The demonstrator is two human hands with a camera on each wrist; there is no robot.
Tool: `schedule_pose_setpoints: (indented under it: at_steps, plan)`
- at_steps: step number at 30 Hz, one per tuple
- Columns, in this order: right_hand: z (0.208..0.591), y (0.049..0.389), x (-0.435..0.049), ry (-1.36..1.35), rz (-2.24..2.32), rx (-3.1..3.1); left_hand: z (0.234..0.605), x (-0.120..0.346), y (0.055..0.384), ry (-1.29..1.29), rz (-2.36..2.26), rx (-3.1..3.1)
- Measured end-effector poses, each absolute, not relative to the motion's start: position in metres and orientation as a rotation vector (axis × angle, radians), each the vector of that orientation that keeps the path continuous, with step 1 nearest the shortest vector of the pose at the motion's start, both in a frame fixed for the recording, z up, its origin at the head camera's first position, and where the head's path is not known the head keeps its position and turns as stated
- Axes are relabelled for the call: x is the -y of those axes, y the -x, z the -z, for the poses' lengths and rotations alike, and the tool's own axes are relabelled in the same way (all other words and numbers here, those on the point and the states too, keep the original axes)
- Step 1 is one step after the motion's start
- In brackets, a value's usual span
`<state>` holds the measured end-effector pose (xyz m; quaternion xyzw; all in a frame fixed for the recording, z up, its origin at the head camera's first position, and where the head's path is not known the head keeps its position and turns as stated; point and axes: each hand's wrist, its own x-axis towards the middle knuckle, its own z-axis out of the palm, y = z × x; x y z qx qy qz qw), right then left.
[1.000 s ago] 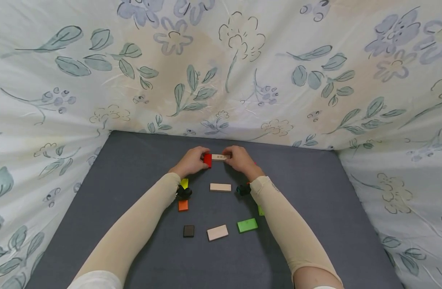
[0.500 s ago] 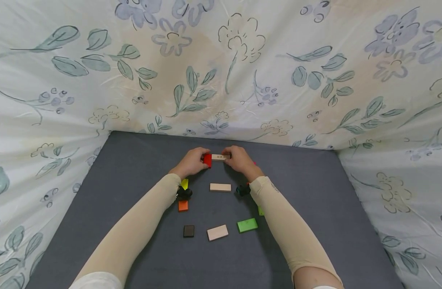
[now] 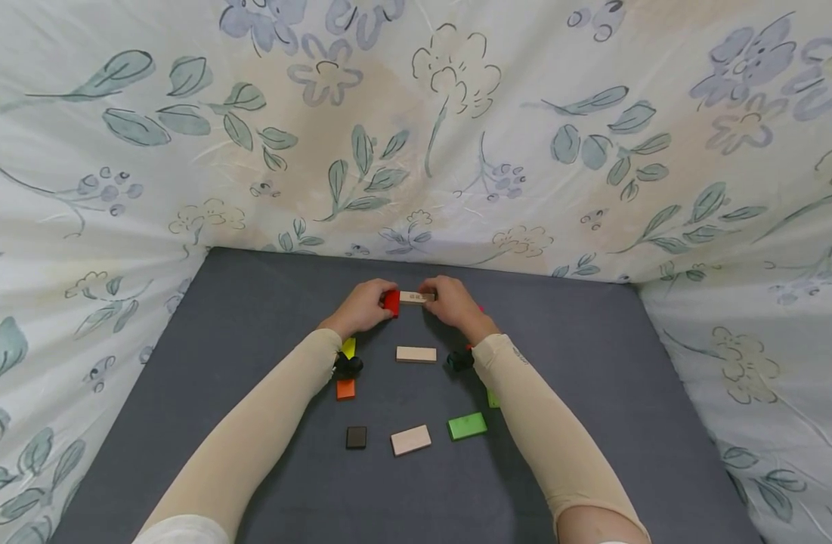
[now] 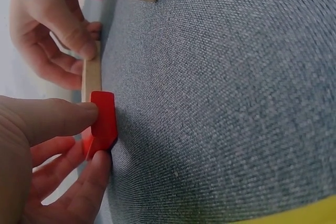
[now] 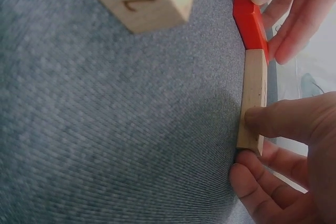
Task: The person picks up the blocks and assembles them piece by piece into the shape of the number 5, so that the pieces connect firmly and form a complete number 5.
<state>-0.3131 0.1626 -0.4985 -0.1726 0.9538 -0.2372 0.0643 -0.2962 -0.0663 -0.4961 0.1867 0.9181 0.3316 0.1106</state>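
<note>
At the far side of the dark grey cloth, my left hand (image 3: 360, 306) pinches a red block (image 3: 391, 303) between thumb and fingers. My right hand (image 3: 455, 304) holds a long plain wooden block (image 3: 412, 298) with small markings on its top. The wooden block's left end meets the red block, as the right wrist view also shows. There, my right thumb (image 5: 273, 121) lies on the near face of the wooden block, with fingers curled round its right end. Nearer to me lies another wooden block (image 3: 416, 354), its side engraved with digits in both wrist views.
Yellow (image 3: 348, 347) and orange blocks (image 3: 345, 389) lie by my left wrist. Closer are a dark square block (image 3: 356, 437), a pale block (image 3: 411, 440) and a green block (image 3: 467, 426). My right forearm partly hides a light green block (image 3: 493, 398). Floral fabric (image 3: 416, 151) encloses the surface.
</note>
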Motion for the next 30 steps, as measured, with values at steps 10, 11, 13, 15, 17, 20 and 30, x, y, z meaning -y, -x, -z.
schedule_pose_setpoints:
  at_steps: [10, 11, 13, 15, 17, 20, 30]
  plan:
    - [0.496, 0.312, -0.162, 0.530, 0.700, -2.883, 0.494, 0.066, 0.296, -0.546, -0.959, -2.701]
    - [0.496, 0.312, -0.162, 0.529, 0.706, -2.881, 0.494, 0.066, 0.295, -0.550, -0.960, -2.702]
    - [0.496, 0.311, -0.162, 0.529, 0.716, -2.879, 0.495, 0.067, 0.295, -0.557, -0.969, -2.707]
    - [0.495, 0.310, -0.161, 0.532, 0.728, -2.879, 0.496, 0.068, 0.294, -0.572, -0.975, -2.717]
    - [0.496, 0.310, -0.162, 0.538, 0.732, -2.877, 0.496, 0.068, 0.292, -0.601, -0.949, -2.741]
    - [0.496, 0.310, -0.162, 0.539, 0.734, -2.876, 0.495, 0.065, 0.289, -0.708, -0.844, -2.787]
    - [0.497, 0.308, -0.163, 0.522, 0.746, -2.865, 0.490, 0.052, 0.278, -1.011, -0.491, -2.833]
